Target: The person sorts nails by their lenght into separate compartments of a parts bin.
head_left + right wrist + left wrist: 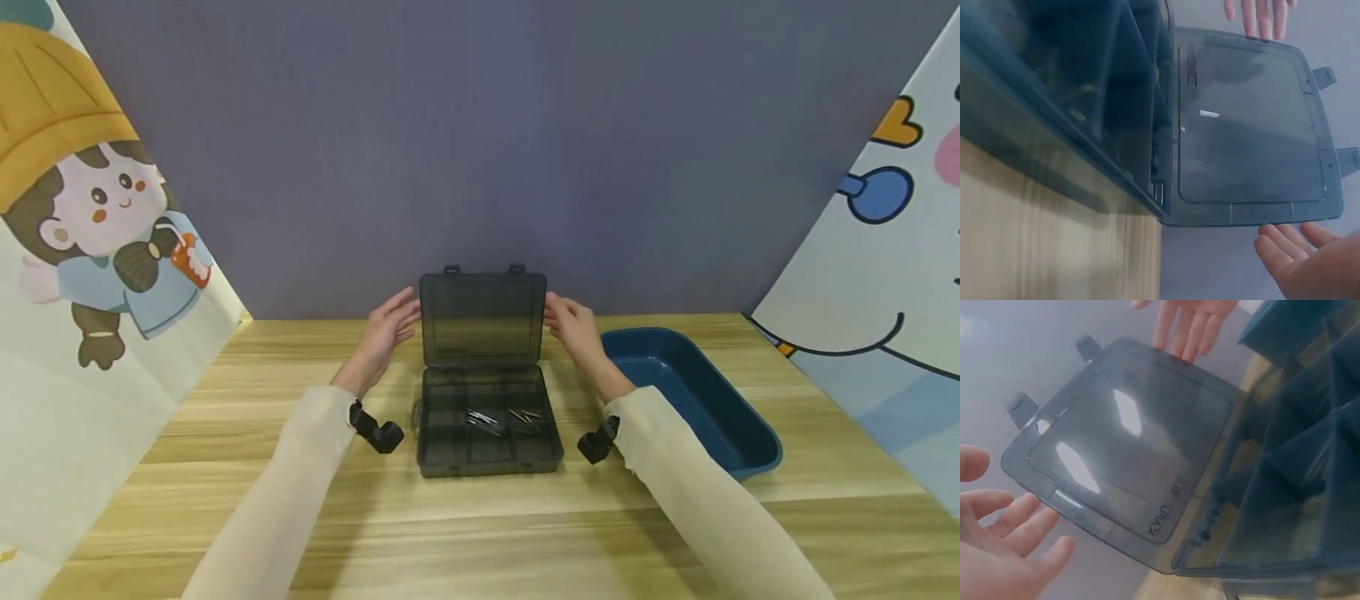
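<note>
A translucent grey compartment box [442,454] stands on the table, its hinged lid [483,321] raised upright with two latch tabs on top. Small shiny metal pieces [486,419] lie in a middle compartment, and several more metal pieces [525,415] in a right one. My left hand [384,335] is at the lid's left edge, fingers extended; in the left wrist view its fingertips [1047,519] meet that edge. On the opposite side my right hand [573,329] has its fingertips [1270,231] at the lid's right edge, fingers loosely extended. Neither hand curls round the lid.
A deep blue tray [738,408] sits right of the box, partly behind my right forearm. The wood-grain table [480,533] runs back to a grey-purple wall [480,150]. Panels printed with cartoons [120,200] flank both sides.
</note>
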A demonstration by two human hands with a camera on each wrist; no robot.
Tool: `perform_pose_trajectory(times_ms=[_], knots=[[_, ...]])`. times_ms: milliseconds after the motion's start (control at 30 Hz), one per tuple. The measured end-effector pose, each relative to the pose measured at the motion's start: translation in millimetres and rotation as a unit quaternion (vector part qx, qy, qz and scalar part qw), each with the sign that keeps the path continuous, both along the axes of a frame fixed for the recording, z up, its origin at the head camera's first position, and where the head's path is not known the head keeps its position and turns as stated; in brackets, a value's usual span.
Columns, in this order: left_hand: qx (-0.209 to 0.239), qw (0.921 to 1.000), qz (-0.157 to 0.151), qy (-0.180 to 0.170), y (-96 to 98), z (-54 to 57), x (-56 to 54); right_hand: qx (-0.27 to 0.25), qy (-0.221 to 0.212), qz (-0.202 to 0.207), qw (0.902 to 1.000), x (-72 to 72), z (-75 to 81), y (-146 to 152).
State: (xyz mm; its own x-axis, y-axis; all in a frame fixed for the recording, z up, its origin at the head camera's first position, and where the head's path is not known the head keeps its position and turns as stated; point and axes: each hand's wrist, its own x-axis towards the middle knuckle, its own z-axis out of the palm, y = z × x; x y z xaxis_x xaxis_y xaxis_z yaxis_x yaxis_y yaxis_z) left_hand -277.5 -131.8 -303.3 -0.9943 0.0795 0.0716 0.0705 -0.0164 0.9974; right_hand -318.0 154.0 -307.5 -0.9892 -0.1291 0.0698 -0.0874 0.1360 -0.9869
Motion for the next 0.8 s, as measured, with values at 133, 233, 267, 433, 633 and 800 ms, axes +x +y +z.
perform_pose_trajectory(times_ms=[133,233,267,433,633,800], knots=[[-0.038,0.999,-0.015,0.017,0.4,2.0,16.0,0.013,0.028,0.003,0.9995,19.0,-0.9,4],[-0.077,0.9961,-0.026,0.035,1.5,1.5,30.2,0.022,0.038,0.005,0.999,32.9,-3.5,8],[-0.088,0.995,-0.026,0.039,2.1,1.1,35.1,0.024,0.043,0.004,0.9988,37.4,-5.0,9],[-0.157,0.9849,-0.01,0.072,4.2,-3.6,59.8,0.037,0.067,0.005,0.9971,57.3,-13.4,16],[-0.238,0.9659,0.002,0.102,3.4,-19.4,88.8,0.056,0.092,0.042,0.9932,72.4,-28.7,25],[-0.253,0.9647,0.009,0.074,5.0,-41.3,100.2,0.084,0.104,0.052,0.9896,77.4,-45.1,26]])
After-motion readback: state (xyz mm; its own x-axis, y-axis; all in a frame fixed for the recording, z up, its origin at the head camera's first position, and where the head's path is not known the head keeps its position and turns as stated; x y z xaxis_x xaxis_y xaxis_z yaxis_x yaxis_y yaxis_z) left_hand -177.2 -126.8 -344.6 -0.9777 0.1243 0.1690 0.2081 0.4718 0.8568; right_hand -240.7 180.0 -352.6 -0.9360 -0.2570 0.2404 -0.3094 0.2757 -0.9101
